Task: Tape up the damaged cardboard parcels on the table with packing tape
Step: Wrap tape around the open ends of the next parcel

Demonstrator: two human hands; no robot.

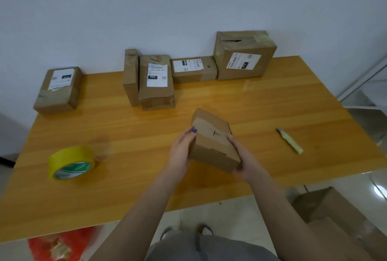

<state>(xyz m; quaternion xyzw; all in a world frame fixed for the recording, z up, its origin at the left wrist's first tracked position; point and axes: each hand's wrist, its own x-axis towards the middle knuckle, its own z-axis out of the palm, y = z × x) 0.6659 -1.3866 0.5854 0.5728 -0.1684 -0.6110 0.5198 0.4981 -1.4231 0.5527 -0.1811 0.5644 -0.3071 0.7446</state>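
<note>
Gripped from both sides and tilted over the middle of the table [146, 177]: small parcel [213, 141], a short slit in its top face. Left hand [181, 152] curled round the left edge, a painted nail on top; right hand [245, 160] wrapped round the near right corner, fingertips hidden beneath. Cannot tell whether the underside touches the tabletop.

Well left of the small parcel, slightly nearer: yellow tape roll [71, 161], smeared by blur. Right of it, apart: pale cutter [290, 140], blade end hard to make out.

Beyond it, along the wall, close side by side: big parcel [244, 57] with a torn top, flat parcel [193, 69], labelled parcel [156, 82], narrow parcel [130, 76]; label print mostly unreadable. Farther left, alone: lone parcel [58, 90].

Nearer than the small parcel, below the table edge: floor box [335, 208] cut off at the right, red bag [56, 244] cut off at the bottom.
</note>
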